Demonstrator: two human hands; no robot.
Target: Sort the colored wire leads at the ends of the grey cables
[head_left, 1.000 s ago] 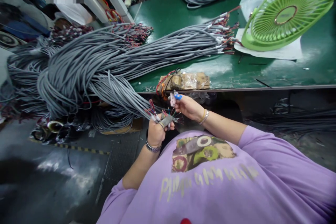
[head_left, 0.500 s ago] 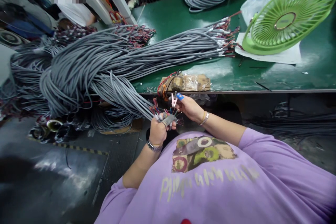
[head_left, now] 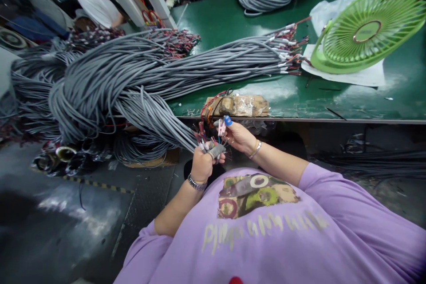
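On the body side of the tan, tape-covered wooden block (head_left: 249, 105), the left hand (head_left: 203, 164) grips the ends of grey, round, sheathed cables (head_left: 173, 126); the right hand (head_left: 239, 136) pinches a small pale-pink clip (head_left: 221, 128). The cables extend left of the block.

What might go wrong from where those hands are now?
The pink tool in the right hand is close to the splayed wires at the left hand, so it might nick one.

The left hand's cables hang past the table edge; others could slip with them.

Wire ends near the fan might snag.
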